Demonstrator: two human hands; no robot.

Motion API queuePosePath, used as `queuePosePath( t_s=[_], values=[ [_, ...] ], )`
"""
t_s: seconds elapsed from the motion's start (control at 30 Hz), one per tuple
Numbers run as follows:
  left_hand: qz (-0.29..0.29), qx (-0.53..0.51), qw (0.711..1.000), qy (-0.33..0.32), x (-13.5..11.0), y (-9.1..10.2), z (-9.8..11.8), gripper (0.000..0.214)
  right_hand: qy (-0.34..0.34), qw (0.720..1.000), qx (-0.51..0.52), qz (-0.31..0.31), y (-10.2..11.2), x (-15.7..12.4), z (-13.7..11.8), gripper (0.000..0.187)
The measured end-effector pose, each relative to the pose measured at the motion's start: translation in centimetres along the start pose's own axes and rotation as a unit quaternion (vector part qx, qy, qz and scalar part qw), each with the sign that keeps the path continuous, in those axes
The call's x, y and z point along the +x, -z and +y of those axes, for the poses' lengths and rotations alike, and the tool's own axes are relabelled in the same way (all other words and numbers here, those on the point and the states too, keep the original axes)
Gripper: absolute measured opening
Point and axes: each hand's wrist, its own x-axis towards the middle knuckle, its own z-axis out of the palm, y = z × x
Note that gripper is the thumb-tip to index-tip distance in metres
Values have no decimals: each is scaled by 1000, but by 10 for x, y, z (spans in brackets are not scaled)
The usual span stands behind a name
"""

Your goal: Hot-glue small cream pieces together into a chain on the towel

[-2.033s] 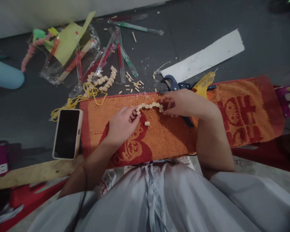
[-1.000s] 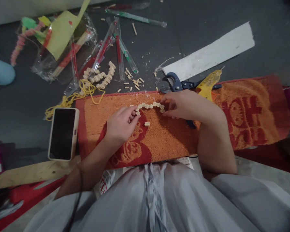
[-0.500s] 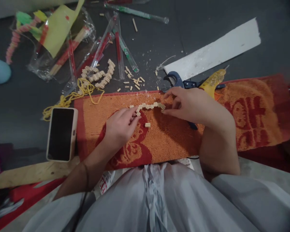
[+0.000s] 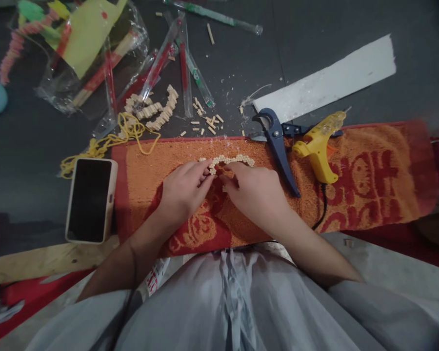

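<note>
A wavy chain of small wooden stick pieces joined in clusters (image 4: pixel 237 158) lies over the orange towel (image 4: pixel 149 161). My left hand (image 4: pixel 185 187) is closed, pinching the chain's left end between thumb and fingers. My right hand (image 4: pixel 254 187) is just below the chain, its index finger and thumb curved with a gap between them. Beside its thumb tip is a small bundle of stick pieces (image 4: pixel 225 189), mostly covered by the hand; I see no grip on it. Right of that hand lie a blue-handled cutter (image 4: pixel 280 153) and a yellow glue gun (image 4: pixel 320 148).
A phone (image 4: pixel 91 201) rests at the towel's left end, near yellow string (image 4: pixel 131 126). Behind are longer stick-piece chains (image 4: pixel 164 112), loose cut pieces (image 4: pixel 210 122), plastic-wrapped sticks (image 4: pixel 185 68) and a white board (image 4: pixel 332 78). The glue gun's cable (image 4: pixel 324 207) runs toward me.
My right hand has left the chain's right end and moved left, toward the small bundle, uncovering the cutter and glue gun. My left hand keeps its pinch on the chain.
</note>
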Motion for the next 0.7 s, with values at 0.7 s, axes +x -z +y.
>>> queuePosePath(
  t_s=[0.7],
  values=[
    [-3, -68, 996, 66, 6, 5, 3, 24, 41, 994, 78, 58, -13, 4, 6, 31]
  ],
)
